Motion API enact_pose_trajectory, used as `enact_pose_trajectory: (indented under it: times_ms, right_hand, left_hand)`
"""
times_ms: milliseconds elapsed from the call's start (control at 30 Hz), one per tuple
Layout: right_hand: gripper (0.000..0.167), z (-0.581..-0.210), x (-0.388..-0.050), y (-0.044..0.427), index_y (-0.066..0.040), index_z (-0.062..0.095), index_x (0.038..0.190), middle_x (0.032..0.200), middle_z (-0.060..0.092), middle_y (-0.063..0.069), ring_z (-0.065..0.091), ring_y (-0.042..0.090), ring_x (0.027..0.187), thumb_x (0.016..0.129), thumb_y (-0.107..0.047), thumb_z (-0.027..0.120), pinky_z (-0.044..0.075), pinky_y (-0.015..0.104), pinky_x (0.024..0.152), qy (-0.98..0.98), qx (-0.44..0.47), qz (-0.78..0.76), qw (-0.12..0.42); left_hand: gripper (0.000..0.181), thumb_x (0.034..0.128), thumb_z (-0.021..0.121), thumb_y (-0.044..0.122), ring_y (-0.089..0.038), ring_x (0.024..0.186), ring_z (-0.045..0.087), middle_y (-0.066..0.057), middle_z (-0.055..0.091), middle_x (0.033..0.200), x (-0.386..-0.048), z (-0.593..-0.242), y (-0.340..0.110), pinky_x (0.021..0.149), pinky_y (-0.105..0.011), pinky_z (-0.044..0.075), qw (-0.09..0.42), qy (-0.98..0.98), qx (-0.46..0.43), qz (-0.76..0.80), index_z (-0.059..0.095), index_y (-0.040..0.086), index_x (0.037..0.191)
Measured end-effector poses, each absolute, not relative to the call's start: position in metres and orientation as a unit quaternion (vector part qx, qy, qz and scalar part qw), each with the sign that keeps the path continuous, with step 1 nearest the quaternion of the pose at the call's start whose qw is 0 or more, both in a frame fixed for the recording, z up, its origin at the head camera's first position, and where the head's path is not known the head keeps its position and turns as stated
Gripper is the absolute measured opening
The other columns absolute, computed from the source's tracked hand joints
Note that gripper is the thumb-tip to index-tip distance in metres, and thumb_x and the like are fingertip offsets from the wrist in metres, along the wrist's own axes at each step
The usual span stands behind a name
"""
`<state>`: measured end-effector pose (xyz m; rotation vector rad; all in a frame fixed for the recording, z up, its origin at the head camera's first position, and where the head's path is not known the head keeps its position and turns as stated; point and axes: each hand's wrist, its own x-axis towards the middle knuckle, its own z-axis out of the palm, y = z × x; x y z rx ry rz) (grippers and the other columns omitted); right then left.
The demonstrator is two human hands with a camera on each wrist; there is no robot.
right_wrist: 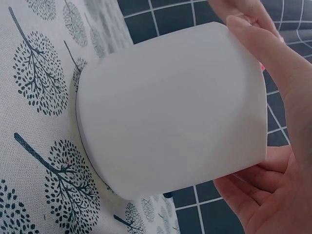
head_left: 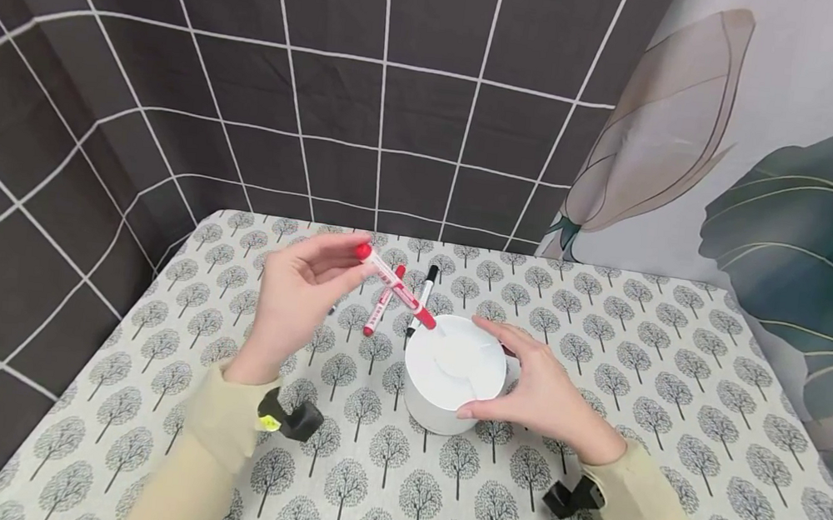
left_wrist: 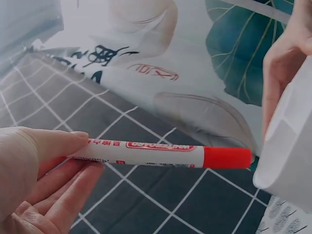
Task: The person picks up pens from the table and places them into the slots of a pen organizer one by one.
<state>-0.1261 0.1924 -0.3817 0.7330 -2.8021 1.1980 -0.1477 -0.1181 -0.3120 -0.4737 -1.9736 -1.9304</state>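
My left hand point(head_left: 300, 299) pinches a red-and-white marker point(head_left: 395, 285) between thumb and fingers near one end. The marker slants down, its red cap point(left_wrist: 226, 157) close to the rim of a white round pen holder point(head_left: 439, 419). Inside, the holder shows dividers; whether the cap touches the rim I cannot tell. My right hand point(head_left: 540, 389) grips the holder by its right side, thumb near the front and fingers behind. In the right wrist view the smooth holder wall point(right_wrist: 170, 112) fills the middle and hides most of the marker.
Behind the holder lie a second red-and-white marker point(head_left: 373, 320) and a black-capped marker point(head_left: 431, 276). A small dark tip point(head_left: 332, 309) pokes out beside the left hand. The tree-print tablecloth point(head_left: 345, 488) meets a dark gridded cloth wall point(head_left: 335, 93) at the back.
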Motion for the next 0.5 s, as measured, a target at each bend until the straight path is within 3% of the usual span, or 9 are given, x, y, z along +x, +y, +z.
enact_pose_trajectory:
  times_ms: [333, 500]
  right_hand:
    - [0.119, -0.382, -0.126, 0.193, -0.016, 0.047, 0.152, 0.151, 0.050, 0.008, 0.051, 0.033, 0.130, 0.053, -0.062, 0.095, 0.044, 0.063, 0.104, -0.892, 0.232, 0.387, 0.002]
    - [0.120, -0.383, -0.126, 0.192, -0.015, 0.047, 0.153, 0.151, 0.050, 0.009, 0.051, 0.033, 0.130, 0.053, -0.063, 0.095, 0.044, 0.062, 0.104, -0.892, 0.229, 0.389, 0.001]
  left_hand:
    - [0.035, 0.0862, 0.083, 0.010, -0.018, 0.100, 0.071, -0.002, 0.074, 0.111, -0.154, -0.334, -0.099, 0.089, -0.031, 0.059, 0.081, -0.736, -0.151, -0.655, 0.075, 0.011, 0.120]
    - [0.033, 0.0875, 0.082, 0.010, -0.018, 0.099, 0.072, -0.002, 0.075, 0.110, -0.158, -0.345, -0.090, 0.089, -0.029, 0.059, 0.064, -0.742, -0.155, -0.649, 0.074, 0.010, 0.120]
